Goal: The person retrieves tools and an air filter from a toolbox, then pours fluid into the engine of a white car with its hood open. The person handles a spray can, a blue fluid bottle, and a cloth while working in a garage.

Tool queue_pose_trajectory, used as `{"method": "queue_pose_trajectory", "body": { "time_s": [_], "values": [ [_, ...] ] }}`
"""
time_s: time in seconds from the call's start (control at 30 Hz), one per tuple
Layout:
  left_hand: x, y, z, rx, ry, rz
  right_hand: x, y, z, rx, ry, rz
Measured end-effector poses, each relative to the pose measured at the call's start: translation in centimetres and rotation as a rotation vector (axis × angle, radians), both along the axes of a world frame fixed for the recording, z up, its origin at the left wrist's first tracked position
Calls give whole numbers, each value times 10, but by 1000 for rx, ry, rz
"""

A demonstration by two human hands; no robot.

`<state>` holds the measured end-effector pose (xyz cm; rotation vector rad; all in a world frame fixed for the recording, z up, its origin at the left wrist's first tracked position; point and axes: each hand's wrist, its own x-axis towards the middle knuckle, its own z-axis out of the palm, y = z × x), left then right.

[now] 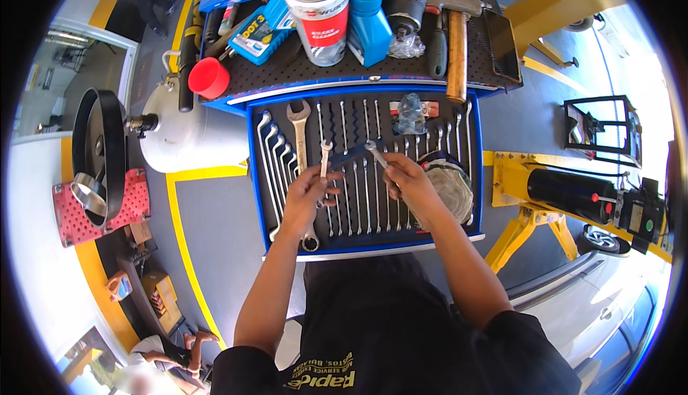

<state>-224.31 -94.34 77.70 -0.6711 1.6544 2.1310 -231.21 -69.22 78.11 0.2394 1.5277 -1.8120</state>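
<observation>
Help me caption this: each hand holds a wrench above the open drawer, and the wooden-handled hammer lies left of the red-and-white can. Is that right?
Not quite: the head view shows the hammer right of the red-and-white can. The left hand and right hand each hold a wrench above the open drawer.

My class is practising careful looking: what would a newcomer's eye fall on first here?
Probably the tall red-and-white can on top of the tool cart, near the upper edge. Next come the two hands at the centre: the left hand holds a small wrench, the right hand a second wrench. Below them, the open blue-edged drawer shows rows of wrenches.
</observation>
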Motion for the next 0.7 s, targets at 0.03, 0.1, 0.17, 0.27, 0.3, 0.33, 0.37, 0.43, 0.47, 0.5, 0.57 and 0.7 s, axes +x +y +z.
{"method": "queue_pose_trajectory", "body": {
  "time_s": [0.03,0.1,0.17,0.27,0.3,0.33,0.37,0.43,0.47,0.5,0.57,0.7],
  "values": [
    [-12,1,-7,-96,-31,10,-8,-5,-8,68,4,-3],
    [-38,-4,-19,-306,-51,-42,-27,-18,-25,120,4,7],
    [-64,-3,-32,-481,42,-67,-47,-39,-45,228,163,-42],
    [-88,2,-45,-646,114,-54,-66,-62,-61,529,449,-29],
    [-94,4,-47,-716,113,-71,-71,-67,-63,650,537,6],
    [-97,6,-48,-757,100,-95,-75,-73,-64,783,673,36],
    [-103,8,-48,-793,103,-105,-78,-77,-63,876,705,85],
    [-113,16,-49,-1093,117,-227,-84,-87,-58,1061,754,190],
    [-118,21,-49,-1221,90,-298,-86,-92,-55,1070,773,244],
    [-123,27,-49,-1222,95,-270,-89,-97,-52,1061,783,246],
    [-128,36,-50,-1194,30,-237,-92,-106,-47,1059,786,273],
    [-134,31,-58,-1271,172,-104,-104,-112,-45,1089,809,285]
  ]
}}
